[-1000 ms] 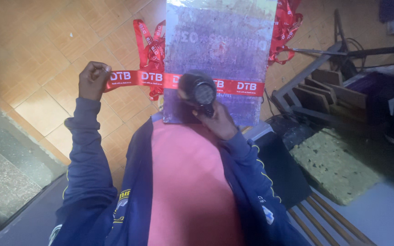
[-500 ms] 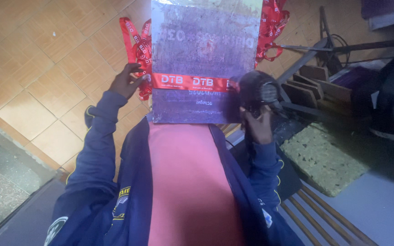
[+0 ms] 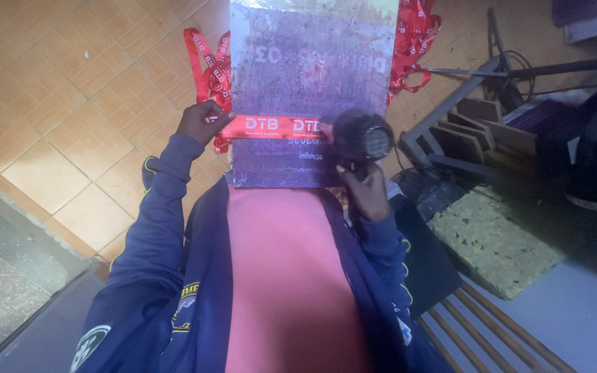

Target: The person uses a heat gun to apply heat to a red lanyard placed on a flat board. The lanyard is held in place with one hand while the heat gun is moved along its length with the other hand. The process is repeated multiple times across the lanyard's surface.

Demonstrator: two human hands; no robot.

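A purple board (image 3: 309,76) rests on the person's lap and runs out over the tiled floor (image 3: 70,103). A red ribbon (image 3: 271,126) lies stretched flat across the board near its near edge, from the left edge toward the right. The left hand (image 3: 200,121) pinches the ribbon's end at the board's left edge. The right hand (image 3: 366,190) is wrapped around a black dryer (image 3: 362,137) held over the ribbon by the right edge. More ribbons (image 3: 209,69) are heaped on the floor beside the board

A red printed ribbon (image 3: 271,126) with white lettering lies across a purple-stained rectangular board (image 3: 309,76) bearing faint print.
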